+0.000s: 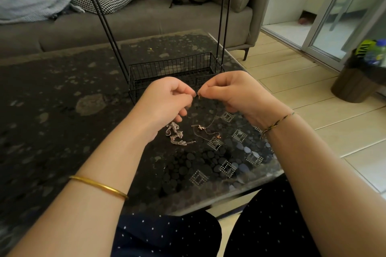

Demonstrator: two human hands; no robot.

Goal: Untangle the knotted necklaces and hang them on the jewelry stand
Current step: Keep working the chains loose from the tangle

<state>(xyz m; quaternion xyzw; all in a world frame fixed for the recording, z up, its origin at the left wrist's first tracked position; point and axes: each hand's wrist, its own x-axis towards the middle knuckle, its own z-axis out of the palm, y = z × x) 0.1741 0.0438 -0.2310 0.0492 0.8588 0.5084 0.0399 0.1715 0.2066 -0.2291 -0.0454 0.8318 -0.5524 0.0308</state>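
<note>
As the two hands met just in front of the stand (pixel 173 71), the left hand (pixel 167 98) and right hand (pixel 234 94) were held up above the tabletop (pixel 62 100), knuckles out, fingers (pixel 189 91) curled in tight. Thumb and forefinger on each side pinched one tiny dark piece between them, by the look of it the clasp end of the thin chain (pixel 205 129), though it was too small to be sure. That chain trailed down from the right hand, and its rose-gold charms lay on the tabletop toward the near right corner. Just beside it, under the left wrist, the silver chain (pixel 176 134) sat in a bunched heap, apart from the thin one.

Progress? Early to middling, I'd say. The two necklaces looked separated, so the worst of the knot seemed beaten, but the silver one was crumpled and may have held kinks. Nothing showed on the rods (pixel 224 16) of the stand, whose top was out of view, and its basket (pixel 217 62) looked bare. Both hangings were left to do.
</note>
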